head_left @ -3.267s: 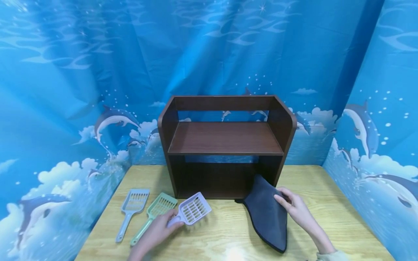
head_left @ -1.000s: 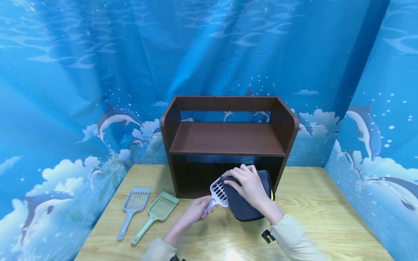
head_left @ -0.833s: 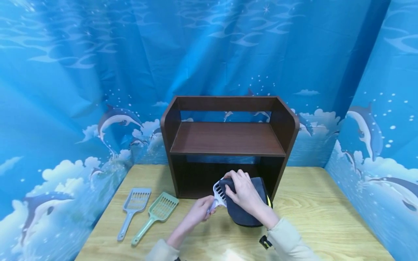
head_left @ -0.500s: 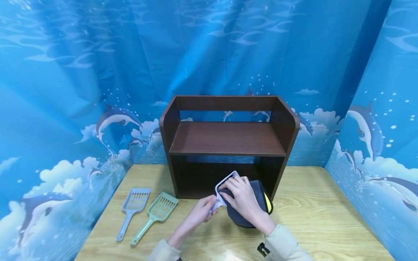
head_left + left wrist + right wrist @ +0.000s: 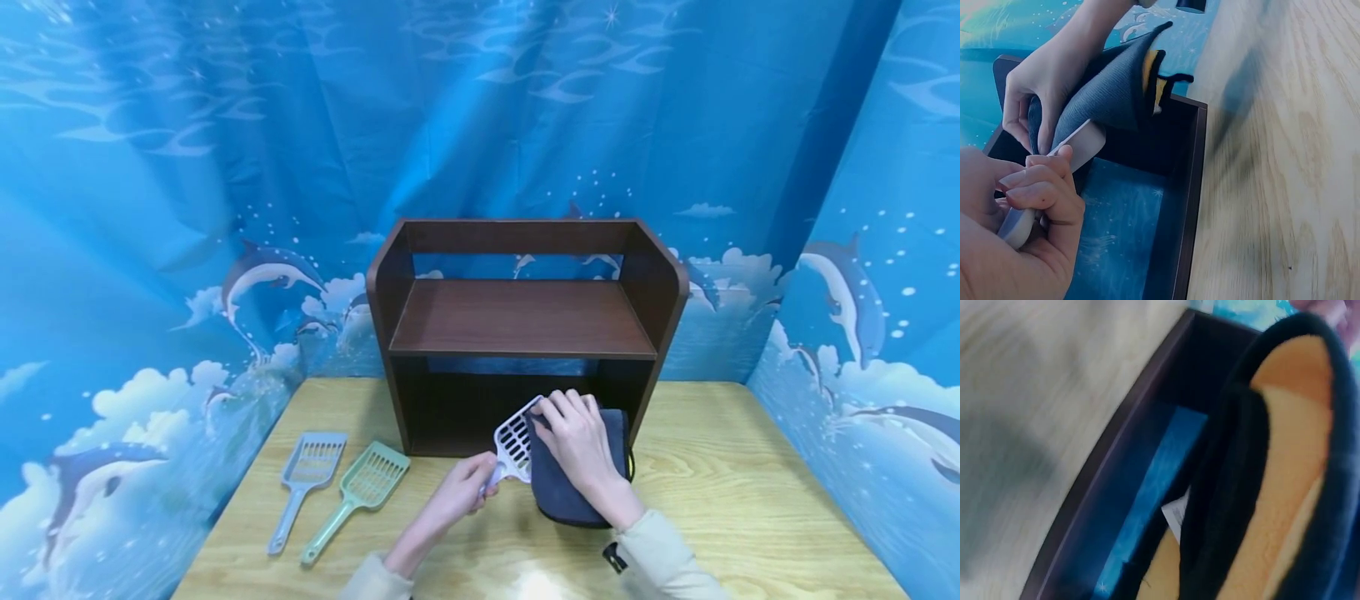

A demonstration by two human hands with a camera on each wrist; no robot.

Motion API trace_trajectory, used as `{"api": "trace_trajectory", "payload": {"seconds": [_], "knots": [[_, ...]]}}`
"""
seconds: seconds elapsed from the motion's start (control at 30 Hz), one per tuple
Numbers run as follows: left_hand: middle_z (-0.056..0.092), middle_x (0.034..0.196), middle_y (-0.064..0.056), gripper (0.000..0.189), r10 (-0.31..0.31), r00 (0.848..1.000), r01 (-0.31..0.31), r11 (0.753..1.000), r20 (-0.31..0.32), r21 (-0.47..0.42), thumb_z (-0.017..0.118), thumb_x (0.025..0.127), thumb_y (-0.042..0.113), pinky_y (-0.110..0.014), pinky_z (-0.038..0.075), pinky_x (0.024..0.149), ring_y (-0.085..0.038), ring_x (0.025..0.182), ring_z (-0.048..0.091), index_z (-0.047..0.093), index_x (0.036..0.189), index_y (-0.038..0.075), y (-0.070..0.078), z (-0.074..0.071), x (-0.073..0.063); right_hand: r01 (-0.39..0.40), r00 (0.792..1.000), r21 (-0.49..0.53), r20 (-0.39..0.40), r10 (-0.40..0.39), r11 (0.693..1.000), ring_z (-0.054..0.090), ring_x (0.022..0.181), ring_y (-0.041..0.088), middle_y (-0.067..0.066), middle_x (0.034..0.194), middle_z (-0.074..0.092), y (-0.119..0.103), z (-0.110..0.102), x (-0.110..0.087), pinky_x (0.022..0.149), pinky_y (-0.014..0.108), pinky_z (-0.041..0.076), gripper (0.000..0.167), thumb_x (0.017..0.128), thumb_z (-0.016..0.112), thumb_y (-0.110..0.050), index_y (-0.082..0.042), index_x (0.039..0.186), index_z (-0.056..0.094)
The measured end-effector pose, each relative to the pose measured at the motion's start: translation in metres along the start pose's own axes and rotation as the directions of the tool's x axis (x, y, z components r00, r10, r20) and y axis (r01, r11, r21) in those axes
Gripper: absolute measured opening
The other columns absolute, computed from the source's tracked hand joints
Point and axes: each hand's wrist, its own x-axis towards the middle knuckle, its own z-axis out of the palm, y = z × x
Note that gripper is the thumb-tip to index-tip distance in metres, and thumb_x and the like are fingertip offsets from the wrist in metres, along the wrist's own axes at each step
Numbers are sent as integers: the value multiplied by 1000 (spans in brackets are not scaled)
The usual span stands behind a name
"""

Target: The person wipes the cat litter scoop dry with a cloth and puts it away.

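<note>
In the head view my left hand (image 5: 463, 485) grips the handle of a lilac slotted litter scoop (image 5: 513, 444), its head tilted up in front of the shelf's lower bay. My right hand (image 5: 579, 437) pinches a folded navy cloth piece (image 5: 564, 493) that covers the right part of the scoop's head. Black edging and a yellow-orange lining (image 5: 1294, 425) show on the cloth in the right wrist view. From the left wrist, curled fingers wrap the handle, and the scoop's pale edge (image 5: 1085, 145) lies close against the cloth. What kind of cloth article this is, I cannot tell.
A grey-blue scoop (image 5: 313, 460) and a green scoop (image 5: 372, 479) lie on the wooden table (image 5: 720, 475) at the left. Behind the hands stands a dark brown two-tier shelf (image 5: 521, 317). A black buckle (image 5: 615, 557) hangs by the right sleeve.
Both hands have come together since the oldest frame, and the cloth is now folded over the scoop. Over the last half second the right hand and cloth shifted rightward, uncovering the slots.
</note>
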Motion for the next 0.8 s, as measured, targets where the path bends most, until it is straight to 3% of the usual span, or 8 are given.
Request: {"api": "trace_trajectory", "payload": {"seconds": [0.23,0.47,0.67,0.8], "knots": [[48,70,1,38,5,1000,-5,1000,8,-1,42,110,25,-16,25,45,-6,51,35,58,104,-9,2,0,0,-32,999,55,-1,32,998,57,81,25,2,89,65,4,-5,2,73,40,42,22,78,85,-10,-11,94,69],[49,71,1,39,11,1000,-12,1000,16,29,43,110,29,-17,26,45,-7,53,36,60,106,-6,6,2,5,49,998,169,17,-53,984,59,82,19,-3,90,70,-12,0,-1,75,38,42,16,83,82,-17,-13,96,72],[49,72,1,36,34,999,-33,999,-28,27,44,110,26,-18,27,45,-8,52,37,59,98,-4,5,2,7,74,990,215,105,-99,974,59,88,15,-7,95,71,-16,-3,-3,75,35,41,12,86,79,-18,-18,97,74],[48,70,1,34,53,997,-51,998,-59,33,45,109,21,-16,27,45,-5,51,36,58,94,-6,4,-1,7,122,967,199,198,-161,972,60,91,15,-7,95,71,-13,-9,-6,77,36,43,13,83,81,-19,-20,95,75]]}}
